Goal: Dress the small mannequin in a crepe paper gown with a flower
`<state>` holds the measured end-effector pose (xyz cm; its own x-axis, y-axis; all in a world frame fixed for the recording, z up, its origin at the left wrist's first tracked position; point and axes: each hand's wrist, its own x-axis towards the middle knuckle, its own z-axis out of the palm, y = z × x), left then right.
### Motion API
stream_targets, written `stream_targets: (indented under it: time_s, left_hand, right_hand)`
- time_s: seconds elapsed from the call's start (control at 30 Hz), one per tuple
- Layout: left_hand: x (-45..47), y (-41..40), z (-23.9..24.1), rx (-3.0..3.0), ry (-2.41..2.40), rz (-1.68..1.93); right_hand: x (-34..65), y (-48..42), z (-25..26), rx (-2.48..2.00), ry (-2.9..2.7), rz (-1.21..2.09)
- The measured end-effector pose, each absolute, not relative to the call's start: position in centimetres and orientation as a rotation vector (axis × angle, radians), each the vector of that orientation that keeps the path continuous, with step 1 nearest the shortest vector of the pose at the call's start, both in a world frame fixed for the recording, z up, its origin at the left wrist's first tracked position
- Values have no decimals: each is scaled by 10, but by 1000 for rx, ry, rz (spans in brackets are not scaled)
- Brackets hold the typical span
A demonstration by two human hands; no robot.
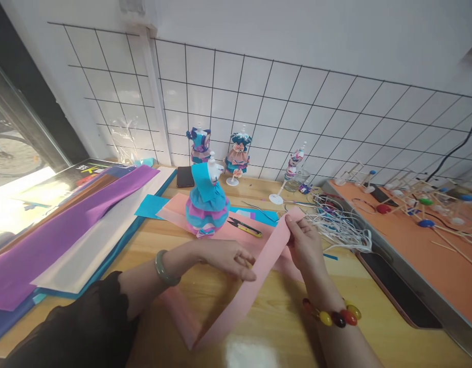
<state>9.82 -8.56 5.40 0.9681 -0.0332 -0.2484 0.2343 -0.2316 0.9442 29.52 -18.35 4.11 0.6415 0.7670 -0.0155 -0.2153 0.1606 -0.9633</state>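
A long pink paper-like strip [268, 255] runs from my right hand [307, 245] down toward the table's near side, where it bends back to the left. My right thumb and fingers pinch its upper end. At the strip's left edge is my left hand [226, 258], fingers apart and holding nothing; I cannot tell whether the fingertips touch the strip. Just beyond my left hand stands a small dress form [208, 199] in a tiered blue, purple and pink skirt, a blue piece hanging over its front. Yellow-handled thread snips [246, 227] lie on pink sheets to its right.
Three more small dress forms, including a ruffled one [239, 153], stand by the wall. On the left lie stacked purple sheets [82, 214] and white ones. At right are tangled white cords [345, 225], a phone [399, 289] and an orange board [450, 255] with stick models.
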Motion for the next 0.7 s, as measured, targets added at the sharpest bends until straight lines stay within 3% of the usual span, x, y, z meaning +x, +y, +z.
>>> stream_targets:
  time_s: [0.43, 0.7]
  left_hand:
    - [103, -90, 41, 1511, 171, -215]
    - [101, -76, 54, 1500, 301, -36]
  right_hand:
    - [292, -179, 31, -1284, -626, 833]
    - [333, -178, 19, -1472, -730, 465]
